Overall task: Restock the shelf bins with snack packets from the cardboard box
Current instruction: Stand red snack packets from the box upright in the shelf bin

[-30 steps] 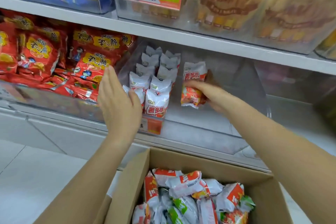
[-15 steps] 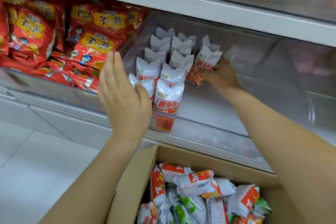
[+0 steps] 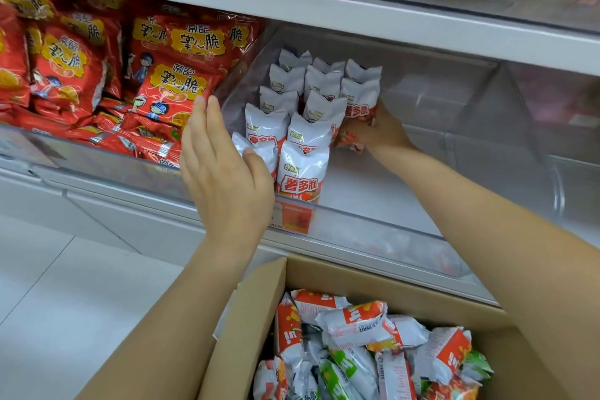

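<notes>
Gripping a snack packet (image 3: 358,114) low in the clear bin (image 3: 373,221), the right hand (image 3: 378,133) is seating it upright; left hand (image 3: 224,169) is hovering, fingers straight. Packet appears light, crushable: hold the body gently.

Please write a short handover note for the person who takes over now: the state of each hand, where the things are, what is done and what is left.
Left hand: open, fingers straight, held at the front left of the rows of white snack packets in the clear bin.
Right hand: inside the bin, gripping one white-and-orange packet at the right side of the rows.
Done: about three rows of packets stand upright on the bin's left side.
Left: release that packet; the bin's right half is bare. Many packets remain in the cardboard box below.
The bin of red snack bags to the left looks full.
</notes>
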Demonstrator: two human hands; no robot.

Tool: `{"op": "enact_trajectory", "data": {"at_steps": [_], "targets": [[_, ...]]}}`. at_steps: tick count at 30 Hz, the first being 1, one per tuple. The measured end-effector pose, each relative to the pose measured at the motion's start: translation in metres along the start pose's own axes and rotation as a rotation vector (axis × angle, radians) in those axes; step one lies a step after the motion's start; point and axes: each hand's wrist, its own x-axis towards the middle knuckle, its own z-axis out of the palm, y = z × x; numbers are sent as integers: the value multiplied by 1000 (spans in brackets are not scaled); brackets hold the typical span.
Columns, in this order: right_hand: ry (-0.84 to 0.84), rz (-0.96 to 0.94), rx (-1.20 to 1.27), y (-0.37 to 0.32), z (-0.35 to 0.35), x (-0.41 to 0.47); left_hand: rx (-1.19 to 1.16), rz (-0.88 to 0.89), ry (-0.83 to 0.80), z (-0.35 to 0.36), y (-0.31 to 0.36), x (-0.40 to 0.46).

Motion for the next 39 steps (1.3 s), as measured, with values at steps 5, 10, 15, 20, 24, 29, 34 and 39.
{"op": "enact_trajectory", "data": {"at_steps": [5,10,15,20,24,29,34,39], "targets": [[-43,69,-75,-7,2,1,6,-5,-36,-3,0,0],[53,284,-90,-19,-18,-20,-58,3,-152,-22,-1,1],[247,139,18,-35,-39,-99,-255,141,-155,-66,11,-40],[200,-14,312,-33,-42,-215,-494,113,-602,-94,7,-140],[58,93,271,13,-27,-298,-195,92,-1003,-92,-14,-219],[-143,331,-384,106,-11,-359,86,15,-1327,-77,-20,-276],[-297,184,-866,151,5,-378,84,198,-967,-54,-8,-278],[-661,-55,-1206,167,20,-355,765,542,-975,-50,-20,-245]]}}
